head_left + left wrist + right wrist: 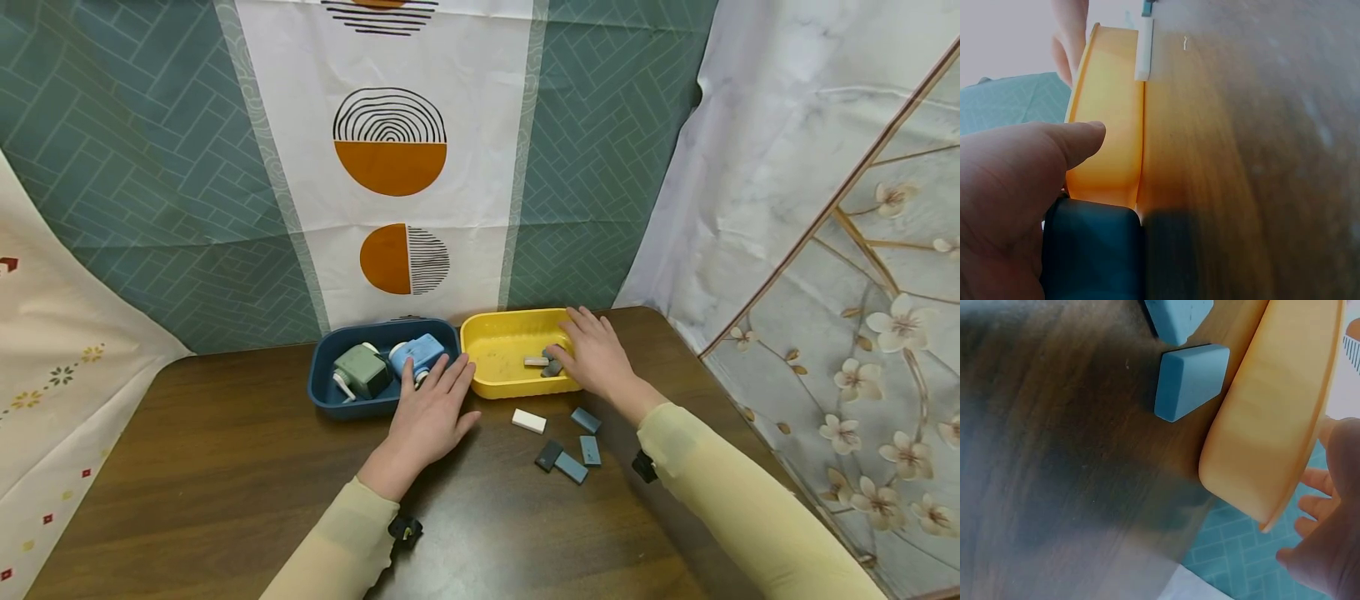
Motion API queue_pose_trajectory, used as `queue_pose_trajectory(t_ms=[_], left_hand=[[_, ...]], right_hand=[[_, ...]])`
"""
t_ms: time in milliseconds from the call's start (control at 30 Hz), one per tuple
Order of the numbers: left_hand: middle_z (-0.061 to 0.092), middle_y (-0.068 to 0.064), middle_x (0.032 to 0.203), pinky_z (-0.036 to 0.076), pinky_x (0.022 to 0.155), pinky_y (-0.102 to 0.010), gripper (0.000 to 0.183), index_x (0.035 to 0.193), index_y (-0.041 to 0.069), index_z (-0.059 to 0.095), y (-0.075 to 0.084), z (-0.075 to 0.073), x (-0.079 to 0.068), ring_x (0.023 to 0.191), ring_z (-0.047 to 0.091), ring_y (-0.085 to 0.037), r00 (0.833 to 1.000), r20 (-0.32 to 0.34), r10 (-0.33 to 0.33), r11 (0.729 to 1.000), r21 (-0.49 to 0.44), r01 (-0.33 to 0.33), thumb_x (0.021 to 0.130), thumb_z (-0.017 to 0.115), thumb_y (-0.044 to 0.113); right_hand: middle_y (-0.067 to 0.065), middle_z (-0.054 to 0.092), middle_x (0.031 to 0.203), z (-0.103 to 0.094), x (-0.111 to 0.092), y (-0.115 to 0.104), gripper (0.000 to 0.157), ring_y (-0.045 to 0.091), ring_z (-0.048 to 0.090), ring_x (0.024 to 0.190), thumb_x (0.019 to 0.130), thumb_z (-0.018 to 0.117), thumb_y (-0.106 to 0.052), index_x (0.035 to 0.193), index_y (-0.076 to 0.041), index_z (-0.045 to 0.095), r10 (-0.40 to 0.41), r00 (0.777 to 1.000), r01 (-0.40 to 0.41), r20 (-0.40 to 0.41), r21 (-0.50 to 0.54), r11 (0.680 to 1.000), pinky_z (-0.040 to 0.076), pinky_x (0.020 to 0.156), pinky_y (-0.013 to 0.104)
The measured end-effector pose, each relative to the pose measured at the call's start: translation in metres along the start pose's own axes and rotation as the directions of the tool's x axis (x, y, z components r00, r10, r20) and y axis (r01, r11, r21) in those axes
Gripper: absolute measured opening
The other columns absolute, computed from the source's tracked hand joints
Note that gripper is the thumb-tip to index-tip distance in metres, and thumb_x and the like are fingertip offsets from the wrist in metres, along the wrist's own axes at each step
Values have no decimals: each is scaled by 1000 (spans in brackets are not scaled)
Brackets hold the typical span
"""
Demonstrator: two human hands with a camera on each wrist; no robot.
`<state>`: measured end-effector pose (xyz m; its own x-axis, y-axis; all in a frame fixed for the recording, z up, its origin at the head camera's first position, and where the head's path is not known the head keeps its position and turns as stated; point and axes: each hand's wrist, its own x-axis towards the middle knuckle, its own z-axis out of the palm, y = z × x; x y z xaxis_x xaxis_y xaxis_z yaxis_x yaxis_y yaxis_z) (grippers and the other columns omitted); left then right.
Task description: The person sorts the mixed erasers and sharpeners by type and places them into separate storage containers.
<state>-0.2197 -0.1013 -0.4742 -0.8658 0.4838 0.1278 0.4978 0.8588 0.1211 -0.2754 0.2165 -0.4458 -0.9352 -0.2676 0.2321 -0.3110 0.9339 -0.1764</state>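
My left hand point(429, 415) lies with fingers spread over the right front edge of a navy-blue tray point(324, 398). Inside that tray sit a green box-shaped item point(363, 370) with white parts and a light-blue one point(420, 353), partly behind my fingers. Beside it stands a yellow tray point(491, 327), which holds a small white block point(536, 362) and several grey-blue pieces point(552, 368). My right hand point(598, 353) reaches over the yellow tray's right rim, fingers extended, thumb inside near the pieces. In the right wrist view, its fingers show loosely bent beyond the rim.
In front of the yellow tray lie a white eraser-like block point(529, 421), a dark one point(549, 456) and several blue ones, including a slanted blue block point(572, 467). Patterned cloth point(600, 167) hangs right behind the trays. The wooden table point(225, 492) extends toward me.
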Motion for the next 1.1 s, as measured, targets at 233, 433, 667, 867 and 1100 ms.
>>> queue_pose_trajectory(t_ms=[233, 433, 667, 867, 1100], left_hand=[[23, 0, 183, -4, 129, -74, 81, 175, 19, 35, 0, 1, 1, 168, 23, -31, 1000, 3, -2, 1000, 1, 2, 109, 65, 55], [24, -1, 183, -6, 129, -74, 81, 175, 19, 35, 0, 1, 0, 168, 22, -31, 1000, 4, -2, 1000, -13, 2, 109, 66, 54], [24, -1, 183, -6, 129, -74, 81, 175, 18, 35, -1, 0, 0, 168, 23, -32, 1000, -3, 5, 1000, -20, -5, 109, 67, 53], [22, 0, 183, -9, 128, -73, 81, 176, 19, 34, -1, 0, 1, 168, 21, -31, 1000, 8, 2, 1000, -22, -2, 109, 66, 54], [23, 0, 183, -7, 129, -74, 81, 175, 19, 34, -1, 0, 1, 168, 21, -32, 1000, 7, 2, 1000, -20, -2, 109, 66, 54]], right_hand=[[25, 37, 174, -4, -9, -2, 62, 45, 27, 164, 112, 67, -40, 155, 4, 58, -27, 1000, 27, 0, -7, 1000, 17, 132, 66], [23, 38, 174, -8, -19, -6, 61, 44, 28, 164, 110, 70, -41, 153, 2, 61, -63, 998, 62, -15, -22, 998, 18, 131, 67], [23, 40, 173, -10, -28, -9, 61, 45, 31, 162, 109, 72, -40, 152, 2, 63, -94, 995, 93, -35, -36, 995, 20, 130, 68], [23, 39, 173, -13, -34, -12, 62, 43, 29, 164, 108, 73, -40, 153, 1, 62, -105, 994, 105, -33, -17, 994, 18, 131, 67], [24, 42, 171, -16, -43, -17, 61, 44, 32, 162, 106, 76, -40, 150, 1, 65, -145, 988, 143, -54, -36, 989, 22, 130, 68]])
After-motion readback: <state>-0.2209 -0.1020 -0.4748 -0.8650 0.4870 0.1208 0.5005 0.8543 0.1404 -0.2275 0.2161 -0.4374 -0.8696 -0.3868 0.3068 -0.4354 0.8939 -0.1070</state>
